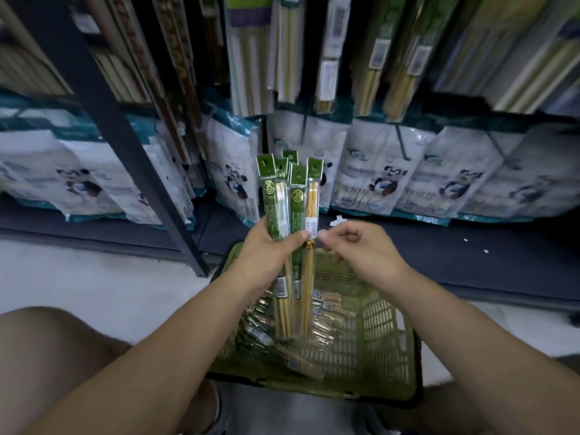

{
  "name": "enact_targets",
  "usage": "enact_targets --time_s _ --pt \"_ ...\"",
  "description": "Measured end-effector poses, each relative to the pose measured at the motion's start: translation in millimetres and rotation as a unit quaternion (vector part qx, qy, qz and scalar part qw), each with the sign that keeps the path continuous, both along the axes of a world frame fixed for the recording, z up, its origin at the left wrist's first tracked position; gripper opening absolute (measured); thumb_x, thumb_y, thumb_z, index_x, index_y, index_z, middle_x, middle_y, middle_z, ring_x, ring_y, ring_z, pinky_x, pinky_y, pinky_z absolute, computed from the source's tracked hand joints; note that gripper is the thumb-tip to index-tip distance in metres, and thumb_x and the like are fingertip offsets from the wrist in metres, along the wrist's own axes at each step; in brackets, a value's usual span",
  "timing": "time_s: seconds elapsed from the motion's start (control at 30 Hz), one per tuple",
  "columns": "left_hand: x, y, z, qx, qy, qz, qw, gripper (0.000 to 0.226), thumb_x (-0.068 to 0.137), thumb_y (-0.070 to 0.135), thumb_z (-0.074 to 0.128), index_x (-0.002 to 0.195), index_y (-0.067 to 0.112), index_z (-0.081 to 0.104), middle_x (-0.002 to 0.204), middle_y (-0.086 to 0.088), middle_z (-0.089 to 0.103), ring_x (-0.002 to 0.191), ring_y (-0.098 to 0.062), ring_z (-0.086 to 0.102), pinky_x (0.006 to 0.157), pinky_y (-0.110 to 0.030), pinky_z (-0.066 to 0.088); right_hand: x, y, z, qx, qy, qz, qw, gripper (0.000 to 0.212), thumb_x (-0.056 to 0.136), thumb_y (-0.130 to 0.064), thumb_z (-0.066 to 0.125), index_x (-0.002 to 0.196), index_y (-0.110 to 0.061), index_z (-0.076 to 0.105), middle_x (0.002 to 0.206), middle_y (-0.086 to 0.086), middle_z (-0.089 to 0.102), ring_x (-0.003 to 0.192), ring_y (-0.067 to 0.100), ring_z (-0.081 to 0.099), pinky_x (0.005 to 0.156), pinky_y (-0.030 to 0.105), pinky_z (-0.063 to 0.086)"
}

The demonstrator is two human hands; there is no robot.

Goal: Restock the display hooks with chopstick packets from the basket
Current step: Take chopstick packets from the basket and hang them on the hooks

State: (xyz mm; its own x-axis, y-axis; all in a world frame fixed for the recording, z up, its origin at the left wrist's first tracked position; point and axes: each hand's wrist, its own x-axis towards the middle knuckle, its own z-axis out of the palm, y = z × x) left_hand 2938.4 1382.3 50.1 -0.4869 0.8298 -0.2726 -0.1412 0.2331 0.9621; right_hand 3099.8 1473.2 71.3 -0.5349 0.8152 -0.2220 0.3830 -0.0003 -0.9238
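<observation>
No text, brand name or number is legible. Two of the green chopstick packets (pixel 282 199) carry a round gold emblem (pixel 269 185) and one carries a white sticker (pixel 310 226), but the print on these is too small and blurred to read. The white bags (pixel 376 171) on the lower shelf show a teal script logo (pixel 357 157) above a panda figure, and the hanging packs (pixel 370 89) above carry white labels (pixel 378 53); none of these can be read.

Pale floor (pixel 94 277), dark metal shelf rack (pixel 125 136), panda-print bags (pixel 386 171) lined along bottom
</observation>
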Motion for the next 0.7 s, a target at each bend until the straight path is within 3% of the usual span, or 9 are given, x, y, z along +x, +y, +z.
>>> enact_targets --time_s 0.07,0.17,0.27,0.37,0.53,0.63,0.7 --pt "4.0 4.2 19.9 0.015 0.02 -0.033 0.999 0.073 0.061 0.053 0.087 0.126 0.03 0.061 0.118 0.007 0.075 0.111 -0.017 0.07 0.102 -0.049 0.053 4.0 12.3 31.0 0.021 0.053 -0.039 0.998 0.013 0.092 -0.038 0.073 0.092 -0.025 0.074 0.085 -0.002 0.076 0.065 0.006 0.068 0.053 0.021 0.05" --pt "10.4 13.0 50.0 0.051 0.072 -0.085 0.992 0.041 0.08 0.036 0.084 0.117 0.038 0.065 0.113 0.011 0.076 0.107 -0.011 0.071 0.101 -0.047 0.055 3.0 24.6 76.1 0.071 0.121 -0.072 0.987 0.011 0.096 -0.034 0.07 0.089 -0.025 0.072 0.071 -0.003 0.072 0.066 0.011 0.067 0.052 0.023 0.049" --pt "14.4 25.9 87.1 0.09 0.122 -0.099 0.983 0.045 0.085 0.036 0.082 0.124 0.032 0.061 0.114 0.016 0.074 0.108 -0.004 0.069 0.102 -0.04 0.054 2.9 32.2 117.2 0.109 0.168 -0.098 0.975 0.022 0.097 -0.031 0.069 0.075 -0.027 0.07 0.059 -0.004 0.064 0.056 0.01 0.06 0.049 0.022 0.046" --pt "17.1 45.2 126.4 0.132 0.151 -0.097 0.975 0.067 0.083 0.043 0.082 0.139 0.024 0.053 0.132 0.008 0.067 0.124 -0.014 0.061 0.107 -0.041 0.05 5.7 40.3 154.6 0.108 0.219 -0.122 0.962 0.025 0.096 -0.031 0.069 0.071 -0.028 0.071 0.059 -0.006 0.061 0.055 0.007 0.057 0.049 0.021 0.045" --pt "19.4 80.4 175.0 0.198 0.179 -0.105 0.958 0.045 0.084 0.035 0.083 0.124 0.032 0.061 0.111 0.017 0.075 0.108 -0.008 0.07 0.094 -0.03 0.057 6.4 61.8 208.9 0.141 0.274 -0.159 0.938 0.025 0.099 -0.027 0.065 0.076 -0.026 0.075 0.065 -0.004 0.062 0.058 0.008 0.057 0.05 0.023 0.046" --pt "18.0 98.9 193.8 0.236 0.149 -0.098 0.955 0.075 0.078 0.048 0.081 0.143 0.024 0.051 0.136 0.008 0.066 0.127 -0.015 0.06 0.112 -0.044 0.045 4.1 74.9 234.1 0.193 0.272 -0.17 0.927 0.032 0.1 -0.027 0.062 0.071 -0.03 0.075 0.067 -0.004 0.063 0.058 0.007 0.056 0.052 0.021 0.045" --pt "13.8 107.3 200.4 0.25 0.161 -0.066 0.952 0.094 0.08 0.055 0.08 0.156 0.023 0.033 0.157 0.007 0.045 0.14 -0.007 0.039 0.116 -0.034 0.025 1.8 83.2 248.8 0.229 0.273 -0.176 0.918 0.034 0.1 -0.027 0.062 0.068 -0.03 0.073 0.064 -0.006 0.061 0.057 0.006 0.055 0.052 0.019 0.045"
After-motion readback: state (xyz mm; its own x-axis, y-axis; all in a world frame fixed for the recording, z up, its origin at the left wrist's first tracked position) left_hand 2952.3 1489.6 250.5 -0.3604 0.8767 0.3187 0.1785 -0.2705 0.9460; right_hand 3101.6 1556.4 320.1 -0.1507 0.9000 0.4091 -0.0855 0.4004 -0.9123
